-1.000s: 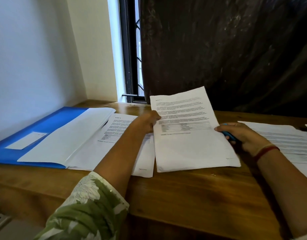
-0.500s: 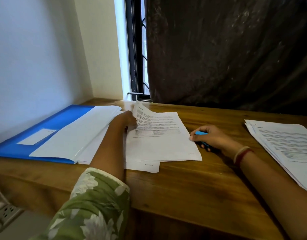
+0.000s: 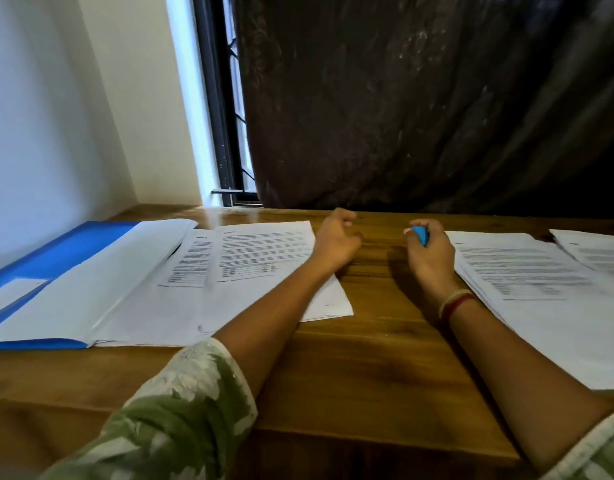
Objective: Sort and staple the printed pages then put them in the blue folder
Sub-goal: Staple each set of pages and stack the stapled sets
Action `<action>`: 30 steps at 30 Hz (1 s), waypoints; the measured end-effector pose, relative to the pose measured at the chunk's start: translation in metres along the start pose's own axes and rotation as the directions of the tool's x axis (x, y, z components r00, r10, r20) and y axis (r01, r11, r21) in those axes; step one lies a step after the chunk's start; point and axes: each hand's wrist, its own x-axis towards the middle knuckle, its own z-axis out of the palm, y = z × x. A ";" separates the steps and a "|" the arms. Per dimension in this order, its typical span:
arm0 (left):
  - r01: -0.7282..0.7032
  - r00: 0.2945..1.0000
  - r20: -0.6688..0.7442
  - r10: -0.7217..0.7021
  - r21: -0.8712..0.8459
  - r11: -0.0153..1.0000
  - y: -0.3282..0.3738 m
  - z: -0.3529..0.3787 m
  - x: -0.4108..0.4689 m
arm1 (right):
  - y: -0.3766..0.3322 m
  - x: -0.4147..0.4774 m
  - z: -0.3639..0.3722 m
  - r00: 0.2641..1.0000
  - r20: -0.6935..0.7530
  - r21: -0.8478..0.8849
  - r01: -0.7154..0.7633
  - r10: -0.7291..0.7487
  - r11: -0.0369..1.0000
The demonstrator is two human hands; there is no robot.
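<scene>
**A:** What are the hands doing?

**B:** The left hand (image 3: 335,242) is loosely curled and holds nothing. Its wrist lies over the edge of the printed set (image 3: 264,258) that faces away from the blue folder (image 3: 66,247). The right hand (image 3: 430,258) is farther from the folder again, fingers wrapped round a small blue stapler (image 3: 421,234), or so I take it, since only a bit of it shows.

**A:** And the papers?

**B:** 2 sets lie against the folder's open side. The printed set partly covers a second set (image 3: 189,261), which tucks in at the folder. I can't tell whether either is stapled. Their long edges run from the person toward the wall behind, roughly in line with the folder's own. The unsorted stack (image 3: 527,271) sits beyond the right hand, well apart from the folder, with 1 more sheet (image 3: 596,251) past that.

**A:** So which hand goes next?

**B:** My guess is this. The stack is just beside the right hand, but that hand is full, so the left would have to cross away from the folder for fresh pages. For filing, the left is nearer, because the folder lies on its side and the sets need only a sideways slide into it.
</scene>
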 end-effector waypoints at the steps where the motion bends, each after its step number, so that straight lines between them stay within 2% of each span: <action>1: -0.006 0.999 0.031 0.006 -0.004 1.000 0.001 0.014 0.001 | 0.004 0.002 -0.010 0.998 -0.034 -0.044 0.047 -0.048 0.998; 3: 0.064 0.994 0.093 -0.054 -0.097 0.993 0.009 0.039 0.005 | 0.014 0.008 -0.029 0.995 -0.067 -0.114 0.072 -0.080 0.991; 5: 0.249 0.963 0.158 -0.219 -0.211 0.945 0.024 0.065 0.017 | 0.022 0.014 -0.039 0.994 -0.110 -0.138 -0.011 -0.004 0.990; 8: 0.492 0.869 0.270 -0.414 -0.391 0.778 0.041 0.100 0.033 | 0.030 0.022 -0.042 0.962 -0.227 -0.094 -0.178 0.153 0.980; 10: 0.544 0.839 0.318 -0.442 -0.446 0.711 0.047 0.121 0.040 | 0.036 0.028 -0.044 0.934 -0.290 -0.027 -0.225 0.208 0.974; 13: 0.576 0.816 0.392 -0.426 -0.479 0.662 0.054 0.146 0.044 | 0.043 0.037 -0.048 0.883 -0.373 0.085 -0.273 0.285 0.958; 18: 0.601 0.799 0.431 -0.419 -0.569 0.562 0.054 0.165 0.051 | 0.050 0.048 -0.049 0.838 -0.385 0.209 -0.329 0.387 0.921; 20: 0.602 0.797 0.443 -0.410 -0.529 0.599 0.052 0.167 0.053 | 0.052 0.049 -0.048 0.838 -0.379 0.226 -0.327 0.392 0.918; 24: 0.471 0.840 0.422 -0.340 -0.258 0.843 0.050 0.173 0.050 | 0.050 0.051 -0.048 0.840 -0.347 0.242 -0.349 0.417 0.905; 27: 0.397 0.881 0.383 -0.278 -0.277 0.875 0.051 0.176 0.043 | 0.048 0.052 -0.045 0.852 -0.334 0.253 -0.332 0.404 0.909; 30: 0.343 0.931 0.234 -0.282 -0.285 0.895 0.043 0.174 0.040 | 0.040 0.048 -0.040 0.910 -0.289 0.115 -0.274 0.296 0.955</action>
